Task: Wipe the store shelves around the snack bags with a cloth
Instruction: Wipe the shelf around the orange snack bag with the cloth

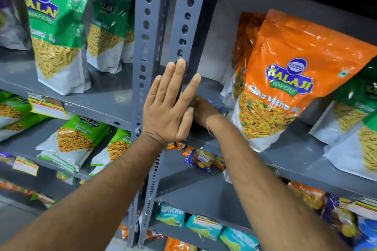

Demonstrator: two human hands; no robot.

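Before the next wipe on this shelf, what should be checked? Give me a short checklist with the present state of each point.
1. Cloth in the right hand: cannot tell; something bluish shows just past it, blurred.
2. Left hand out of the wiping path: ok; it is open and flat against the slotted upright.
3. Bare shelf ahead of the right hand: ok; grey surface shows up to the back panel.
4. Orange Tikha Mitha bag stable: not ok; it tilts and sits close beside the right hand.
5. Green bags on the left bay out of reach: ok; they stand beyond the upright.
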